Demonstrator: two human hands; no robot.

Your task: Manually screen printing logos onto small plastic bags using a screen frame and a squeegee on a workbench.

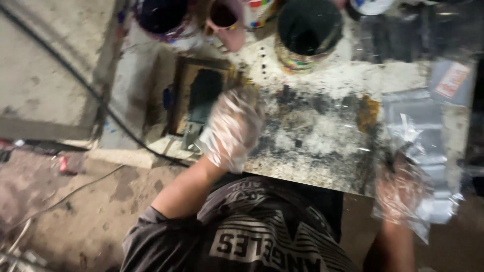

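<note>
The left hand (233,128), wrapped in a thin clear plastic glove, hovers over the near left corner of the table (322,136), its fingers bent loosely downward; motion blur hides whether they touch or pinch anything. Just beyond that hand, off the table's left edge, lies a dark brush-like tool (201,108) inside a shallow wooden-framed tray (177,95), and the hand is nearest to it. The right hand (401,189), also in a clear glove, sits at the table's near right corner against a crumpled sheet of clear plastic (421,126); the fingers seem closed on the plastic, though blur keeps the grip from being sure. The table itself is a pale slab, heavily stained with black smears and specks across its middle, with an ochre patch (368,113) toward its right side. Along the table's far edge stand open paint cans: a dark green one (308,30) behind the middle, a smaller pinkish one (228,20) to its left, and a wider can with dark blue contents (164,17) further left. A white-and-orange label (452,79) shows on the plastic at the table's far right. Left of the table the floor (55,75) is bare, dusty concrete with a black cable (80,80) running across it, and thinner wires trail over the dirty ground nearer the person's dark printed shirt (252,231).
</note>
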